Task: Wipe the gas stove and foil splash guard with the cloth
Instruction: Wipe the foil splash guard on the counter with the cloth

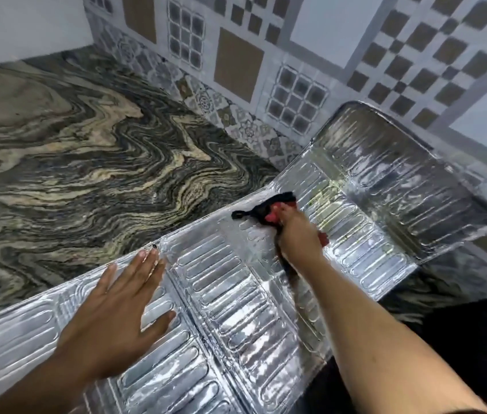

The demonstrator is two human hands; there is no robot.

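Note:
The foil splash guard (236, 309) is a shiny embossed sheet in folded panels, running from the lower left up to the right. My left hand (116, 312) lies flat on its left panel with the fingers spread and straight. My right hand (296, 231) grips a black and red cloth (263, 212) and presses it against the middle panel near the top edge. Part of the cloth sticks out to the left of the fingers. The gas stove (475, 339) shows only as a dark area at the lower right, behind my right forearm.
A marbled stone countertop (72, 162) with wavy dark and cream veins spreads to the left of the guard. A patterned tile wall (266, 55) rises behind it. The guard's far right panel (400, 180) leans toward that wall.

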